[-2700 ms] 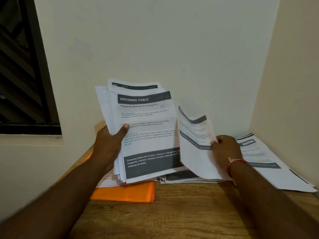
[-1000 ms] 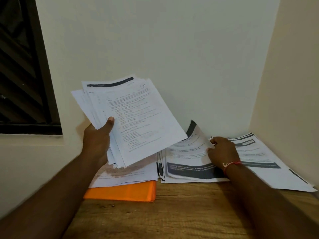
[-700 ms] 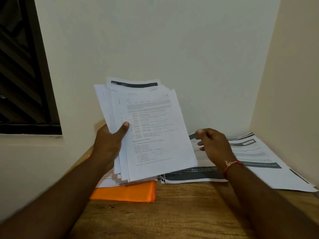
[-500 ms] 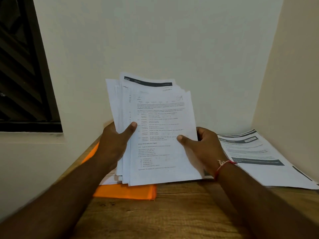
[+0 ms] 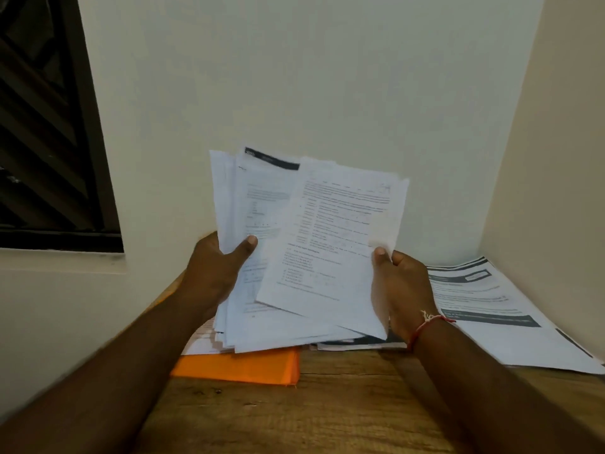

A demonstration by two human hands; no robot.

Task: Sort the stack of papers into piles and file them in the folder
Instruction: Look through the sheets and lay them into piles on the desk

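Note:
My left hand (image 5: 214, 273) grips a thick stack of printed papers (image 5: 252, 208), held upright above the table with the thumb across the front. My right hand (image 5: 397, 286) pinches the right edge of the top sheet (image 5: 330, 244), a text page tilted to the right and partly drawn off the stack. An orange folder (image 5: 242, 367) lies flat on the table under the stack, with a small pile of papers (image 5: 201, 339) on it. A middle pile (image 5: 353, 344) shows only its front edge below the held sheets. A third pile (image 5: 484, 299) with dark header bars lies at the right.
The wooden table (image 5: 327, 414) sits in a corner, with a pale wall behind and another wall close on the right. A dark window with a grille (image 5: 42, 126) is at the upper left. Bare wood runs along the table's near side.
My right hand laid a dark-banded sheet on the middle pile, then came back and took the top text sheet. That sheet now slides right and tilts away from the stack.

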